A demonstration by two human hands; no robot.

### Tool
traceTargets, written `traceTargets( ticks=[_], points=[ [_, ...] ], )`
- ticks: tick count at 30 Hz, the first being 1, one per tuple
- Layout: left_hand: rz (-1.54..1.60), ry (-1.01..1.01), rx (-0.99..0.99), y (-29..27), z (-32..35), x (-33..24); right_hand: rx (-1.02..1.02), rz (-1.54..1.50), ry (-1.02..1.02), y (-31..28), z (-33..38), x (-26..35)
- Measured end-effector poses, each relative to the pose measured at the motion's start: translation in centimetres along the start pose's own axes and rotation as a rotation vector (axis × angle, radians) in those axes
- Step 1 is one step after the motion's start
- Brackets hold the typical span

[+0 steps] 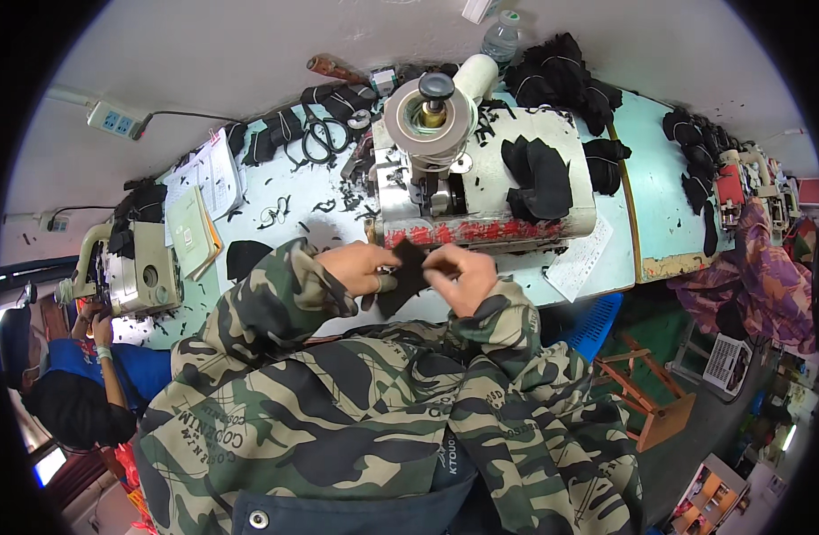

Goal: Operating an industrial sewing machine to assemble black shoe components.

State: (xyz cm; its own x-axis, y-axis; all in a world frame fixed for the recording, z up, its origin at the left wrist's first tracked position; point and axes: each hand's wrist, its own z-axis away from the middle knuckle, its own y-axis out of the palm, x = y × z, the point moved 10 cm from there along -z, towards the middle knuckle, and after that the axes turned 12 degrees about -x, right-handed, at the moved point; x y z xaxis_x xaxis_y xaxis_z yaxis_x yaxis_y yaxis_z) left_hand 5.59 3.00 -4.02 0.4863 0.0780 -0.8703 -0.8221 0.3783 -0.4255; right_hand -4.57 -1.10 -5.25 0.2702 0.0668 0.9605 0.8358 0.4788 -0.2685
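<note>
A small black fabric piece point(404, 280) is held up in front of the machine's near edge. My left hand point(360, 268) grips its left side, fingers closed on the cloth. Opposite it, my right hand point(464, 277) pinches the right edge between thumb and fingers. Just beyond my hands stands a pale sewing machine point(494, 230) with red marks on its front. A round disc point(408, 114) with a black knob point(436, 86) tops it. Folded black fabric pieces point(549, 178) lie on the machine's right side. Another black piece point(246, 259) rests on the table near my left forearm.
Black scissors point(324, 135), tied black bundles point(276, 134) and papers point(215, 174) are on the pale table point(280, 192). A clear bottle point(500, 40) stands at the back. On the left, a co-worker point(89, 374) sits at another machine point(142, 272). A wooden stool point(650, 392) is at lower right.
</note>
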Motion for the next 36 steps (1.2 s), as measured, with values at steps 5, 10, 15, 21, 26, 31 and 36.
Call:
traceTargets(
  ticks=[5,10,15,21,26,31,36],
  points=[
    [-0.733,-0.035,-0.127,-2.1,0.2,-1.3,0.015,0.033,-0.143,-2.9,-0.8,1.8],
    [-0.05,0.09,-0.361,-3.6,-1.4,-2.2,0.008,-0.205,-0.012,-2.4,-1.3,1.5],
    [0.628,-0.261,-0.055,0.3,-1.8,1.1,-0.127,-0.071,-0.098,-2.5,-1.6,2.2],
    [0.546,-0.396,0.077,1.1,-2.0,3.6,-0.167,0.05,-0.282,-1.9,-2.0,3.9],
    [0.816,-0.58,0.112,0.3,-2.4,5.7,-0.074,0.062,-0.017,0.9,-2.7,0.0],
    [0.545,-0.609,-0.095,-3.1,-4.4,7.6,0.078,-0.504,0.349,4.3,-2.8,-3.0],
    [0.03,0.323,-0.122,-4.3,-7.8,5.0,-0.005,-0.603,0.34,3.2,-3.2,-2.6]
  ],
)
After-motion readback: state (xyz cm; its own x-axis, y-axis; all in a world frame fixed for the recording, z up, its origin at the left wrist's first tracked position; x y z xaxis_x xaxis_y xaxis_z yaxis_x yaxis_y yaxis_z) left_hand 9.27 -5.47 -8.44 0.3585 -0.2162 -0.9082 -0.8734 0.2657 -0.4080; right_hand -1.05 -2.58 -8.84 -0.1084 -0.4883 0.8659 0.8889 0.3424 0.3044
